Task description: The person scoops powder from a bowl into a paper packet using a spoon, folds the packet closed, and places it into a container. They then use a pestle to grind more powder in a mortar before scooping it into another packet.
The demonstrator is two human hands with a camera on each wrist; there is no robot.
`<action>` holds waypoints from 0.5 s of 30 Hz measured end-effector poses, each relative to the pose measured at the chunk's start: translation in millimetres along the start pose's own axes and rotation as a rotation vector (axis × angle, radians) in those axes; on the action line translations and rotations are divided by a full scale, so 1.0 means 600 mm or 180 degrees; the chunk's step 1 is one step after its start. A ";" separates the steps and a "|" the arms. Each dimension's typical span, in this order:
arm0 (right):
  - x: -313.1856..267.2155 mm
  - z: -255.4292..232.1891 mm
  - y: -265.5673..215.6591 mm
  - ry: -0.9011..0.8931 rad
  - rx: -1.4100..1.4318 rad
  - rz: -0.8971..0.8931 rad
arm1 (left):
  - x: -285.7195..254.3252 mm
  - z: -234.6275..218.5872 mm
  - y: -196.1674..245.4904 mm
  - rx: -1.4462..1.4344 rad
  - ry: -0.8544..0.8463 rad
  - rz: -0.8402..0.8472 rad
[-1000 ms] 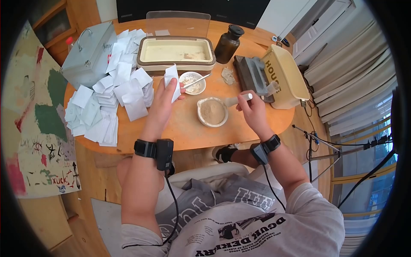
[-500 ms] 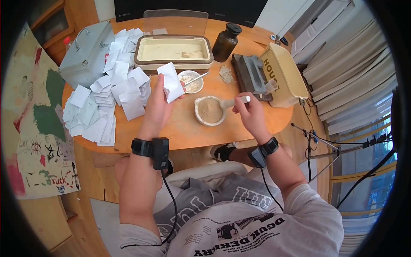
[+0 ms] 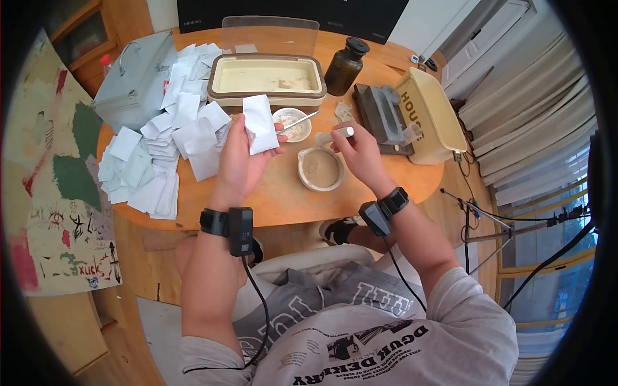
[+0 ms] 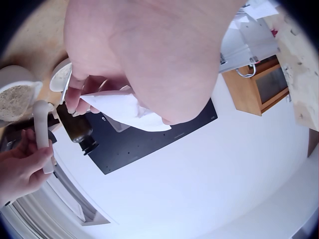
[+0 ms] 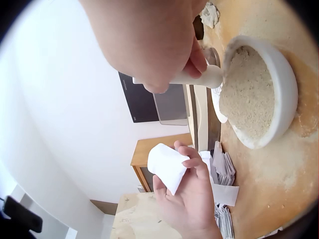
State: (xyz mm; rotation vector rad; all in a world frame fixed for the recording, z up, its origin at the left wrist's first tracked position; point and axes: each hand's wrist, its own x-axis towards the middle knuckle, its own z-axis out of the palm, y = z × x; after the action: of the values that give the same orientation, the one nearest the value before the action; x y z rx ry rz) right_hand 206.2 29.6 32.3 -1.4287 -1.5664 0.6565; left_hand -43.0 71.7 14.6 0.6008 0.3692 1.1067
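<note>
My left hand [image 3: 240,161] holds a white paper packet [image 3: 260,125] upright between thumb and fingers, with a thin white stick [image 3: 299,121] at its fingertips that reaches over a small bowl [image 3: 293,132] of pale powder. In my right hand [image 3: 362,157] is a white pestle [image 3: 342,133], pinched between thumb and fingers. The pestle's thick end [image 5: 213,77] hangs at the rim of the white mortar [image 5: 285,92], above the brownish powder [image 5: 249,92]; whether it touches the rim I cannot tell.
Piled paper packets [image 3: 161,167] and a metal box [image 3: 136,80] stand left. Behind are a cream container [image 3: 267,77] with its clear lid raised and a dark bottle [image 3: 344,67]. A grey device [image 3: 380,116] and a yellow bin [image 3: 434,119] stand right.
The right hand has lifted the pestle's head out to the mortar's upper edge and moved left. The packet in the left hand has turned its broad face to the head camera.
</note>
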 end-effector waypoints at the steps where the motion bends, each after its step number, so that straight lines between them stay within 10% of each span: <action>1: -0.001 -0.003 -0.007 -0.0070 -0.0146 0.0064 | 0.001 -0.007 0.000 -0.0012 -0.0061 0.0053; 15: 0.004 0.021 -0.032 -0.0297 -0.0329 -0.0153 | 0.002 0.004 -0.005 0.0338 -0.0095 0.0220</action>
State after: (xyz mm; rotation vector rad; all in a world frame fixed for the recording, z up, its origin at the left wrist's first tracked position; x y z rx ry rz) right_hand 185.7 30.6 43.5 -1.4490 -1.7241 0.6292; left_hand -39.2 71.2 14.6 0.7276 0.3854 1.1481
